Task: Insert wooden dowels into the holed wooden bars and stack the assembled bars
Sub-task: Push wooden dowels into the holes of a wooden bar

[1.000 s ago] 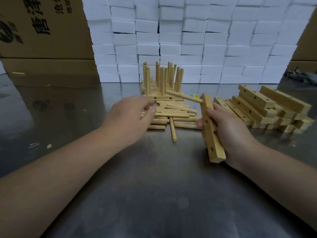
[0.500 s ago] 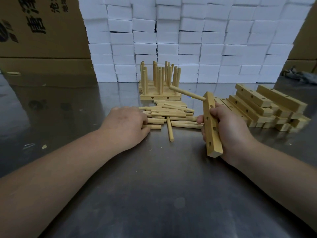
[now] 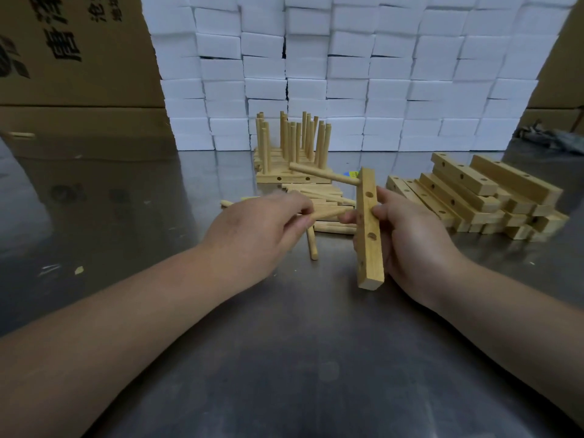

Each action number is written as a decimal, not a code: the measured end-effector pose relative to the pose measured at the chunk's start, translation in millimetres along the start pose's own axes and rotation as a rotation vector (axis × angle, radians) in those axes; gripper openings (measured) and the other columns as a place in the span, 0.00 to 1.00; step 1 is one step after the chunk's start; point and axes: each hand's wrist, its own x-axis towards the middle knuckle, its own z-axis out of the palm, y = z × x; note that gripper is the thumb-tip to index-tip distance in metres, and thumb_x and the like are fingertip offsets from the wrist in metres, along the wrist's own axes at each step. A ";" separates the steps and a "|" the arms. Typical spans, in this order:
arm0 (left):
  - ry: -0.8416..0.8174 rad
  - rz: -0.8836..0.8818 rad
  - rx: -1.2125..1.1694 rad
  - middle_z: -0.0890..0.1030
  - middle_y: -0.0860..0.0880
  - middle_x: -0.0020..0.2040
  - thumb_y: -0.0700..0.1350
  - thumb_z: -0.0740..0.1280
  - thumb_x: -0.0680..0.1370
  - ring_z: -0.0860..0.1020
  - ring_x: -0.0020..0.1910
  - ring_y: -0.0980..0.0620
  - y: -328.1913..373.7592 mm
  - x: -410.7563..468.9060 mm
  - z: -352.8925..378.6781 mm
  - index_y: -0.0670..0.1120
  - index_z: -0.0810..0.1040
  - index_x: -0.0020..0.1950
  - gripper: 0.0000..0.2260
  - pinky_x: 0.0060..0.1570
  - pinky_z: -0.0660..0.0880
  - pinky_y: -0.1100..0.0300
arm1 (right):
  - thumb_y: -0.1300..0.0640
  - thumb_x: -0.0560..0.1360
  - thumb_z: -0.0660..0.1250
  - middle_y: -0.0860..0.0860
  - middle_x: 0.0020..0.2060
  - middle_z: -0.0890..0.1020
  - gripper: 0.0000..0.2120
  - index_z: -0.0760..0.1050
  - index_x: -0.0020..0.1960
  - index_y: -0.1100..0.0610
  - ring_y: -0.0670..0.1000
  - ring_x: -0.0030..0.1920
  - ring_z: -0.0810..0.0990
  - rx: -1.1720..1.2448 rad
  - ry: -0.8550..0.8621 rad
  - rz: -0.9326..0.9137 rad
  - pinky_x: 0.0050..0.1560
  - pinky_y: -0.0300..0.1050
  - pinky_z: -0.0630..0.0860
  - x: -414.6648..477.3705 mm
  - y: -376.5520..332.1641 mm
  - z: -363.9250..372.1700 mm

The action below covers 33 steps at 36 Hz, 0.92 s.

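Note:
My right hand (image 3: 410,238) grips a holed wooden bar (image 3: 369,229) held nearly upright above the table. One inserted dowel (image 3: 322,173) sticks out leftward from the bar's top hole. My left hand (image 3: 256,232) pinches a loose dowel (image 3: 328,213), its tip close to the bar's middle. Behind the hands lies a pile of loose dowels (image 3: 319,199). Farther back stands a stack of assembled bars (image 3: 292,153) with dowels pointing up. A heap of empty holed bars (image 3: 480,197) lies to the right.
A single dowel (image 3: 312,246) lies on the metal table (image 3: 284,358) between my hands. A wall of white foam blocks (image 3: 347,74) closes the back. Cardboard boxes (image 3: 72,58) stand at the far left and far right.
My left hand went down into the dowel pile, took one dowel and lifted it toward the bar. My right hand kept hold of the bar, turning it more upright.

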 end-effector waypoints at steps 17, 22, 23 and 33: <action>0.065 0.106 -0.077 0.77 0.51 0.42 0.41 0.63 0.77 0.72 0.42 0.54 4.3 -4.3 0.9 0.48 0.75 0.64 0.15 0.42 0.74 0.51 | 0.64 0.77 0.50 0.44 0.24 0.78 0.32 0.79 0.33 0.33 0.45 0.29 0.74 -0.177 -0.082 -0.184 0.30 0.39 0.75 -6.8 0.7 1.4; 0.031 0.117 -0.057 0.78 0.48 0.40 0.42 0.62 0.78 0.73 0.40 0.51 4.6 -4.0 0.5 0.49 0.75 0.64 0.15 0.39 0.74 0.50 | 0.64 0.77 0.50 0.43 0.26 0.80 0.32 0.78 0.31 0.32 0.42 0.25 0.74 -0.219 -0.017 -0.225 0.28 0.35 0.75 -9.5 0.3 3.2; 0.021 0.124 -0.055 0.78 0.48 0.40 0.42 0.62 0.78 0.73 0.40 0.51 4.4 -3.9 0.5 0.49 0.75 0.64 0.15 0.39 0.73 0.51 | 0.64 0.76 0.51 0.43 0.29 0.81 0.31 0.78 0.31 0.33 0.43 0.26 0.74 -0.226 -0.010 -0.233 0.28 0.35 0.74 -9.6 0.3 3.1; 0.026 0.186 -0.030 0.78 0.47 0.39 0.43 0.62 0.78 0.75 0.39 0.49 3.2 -3.6 -0.4 0.48 0.76 0.63 0.14 0.37 0.74 0.51 | 0.58 0.80 0.54 0.47 0.30 0.77 0.17 0.78 0.40 0.50 0.44 0.27 0.73 -0.332 0.068 -0.293 0.29 0.36 0.71 -10.1 3.6 2.0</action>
